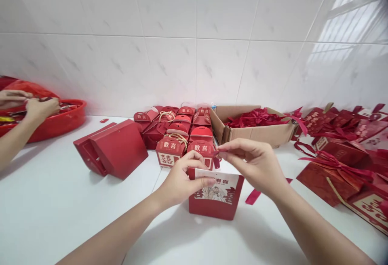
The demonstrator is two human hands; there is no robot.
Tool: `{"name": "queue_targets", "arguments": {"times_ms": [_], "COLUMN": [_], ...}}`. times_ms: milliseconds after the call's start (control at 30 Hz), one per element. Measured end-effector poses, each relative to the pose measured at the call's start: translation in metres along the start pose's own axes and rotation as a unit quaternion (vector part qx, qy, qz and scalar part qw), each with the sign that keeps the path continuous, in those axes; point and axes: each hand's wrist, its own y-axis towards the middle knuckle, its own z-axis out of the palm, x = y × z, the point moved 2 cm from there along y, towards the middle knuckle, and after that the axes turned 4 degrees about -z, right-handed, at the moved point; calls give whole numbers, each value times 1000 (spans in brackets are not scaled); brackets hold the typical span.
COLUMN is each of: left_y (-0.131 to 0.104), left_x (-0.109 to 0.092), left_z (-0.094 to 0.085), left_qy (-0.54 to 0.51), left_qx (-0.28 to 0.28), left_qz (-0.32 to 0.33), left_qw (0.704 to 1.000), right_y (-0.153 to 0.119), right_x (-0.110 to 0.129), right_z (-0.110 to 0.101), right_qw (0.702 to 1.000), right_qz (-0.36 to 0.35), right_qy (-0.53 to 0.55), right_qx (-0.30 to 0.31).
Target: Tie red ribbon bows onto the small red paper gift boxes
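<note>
A red box (212, 210) with a white printed panel stands upright on the white table, near the middle. My left hand (184, 178) pinches its top edge, thumb on the printed front and fingers behind. Above the box's top right, my right hand (254, 162) pinches a dark red ribbon (216, 162) between thumb and fingertips. A length of ribbon (253, 196) shows beyond the box, on its right side. Whether the ribbon passes through the box top is hidden by the fingers.
Small red boxes (166, 158) stand in rows behind. A cardboard box (260, 135) holds red ribbons. Larger red boxes (121, 148) sit left, ribboned boxes (330, 176) right. At far left, another person's hands (42, 107) are over a red basin (69, 119).
</note>
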Motion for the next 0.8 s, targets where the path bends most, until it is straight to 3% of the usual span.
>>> {"name": "queue_targets", "arguments": {"times_ms": [100, 233, 300, 333, 400, 467, 500, 633, 800], "left_y": [-4, -6, -8, -11, -20, -27, -28, -26, -22], "left_x": [5, 15, 17, 16, 9, 0, -4, -15, -16], "left_z": [0, 9, 11, 10, 11, 15, 17, 25, 33], "left_qy": [-7, 0, 53, 98, 205, 286, 304, 296, 344], "left_qx": [-34, -35, -113, -180, -302, -339, -327, -282, -306], "left_qz": [-14, -13, 50, 108, 243, 320, 323, 239, 214], "left_qw": [999, 999, 991, 973, 899, 837, 834, 881, 862], "right_y": [-16, -24, -25, -25, -26, -27, -28, -31, -32], "right_x": [-3, -12, -16, -17, -19, -19, -19, -19, -20], "right_z": [18, 27, 28, 29, 30, 32, 32, 32, 33], "right_qw": [1000, 996, 992, 990, 987, 984, 984, 982, 983], "right_qz": [10, -48, -78, -91, -106, -115, -121, -128, -103], "right_qy": [-7, -45, -51, -54, -59, -58, -56, -52, -56], "right_qx": [7, -52, -82, -93, -109, -119, -121, -131, -138]}}
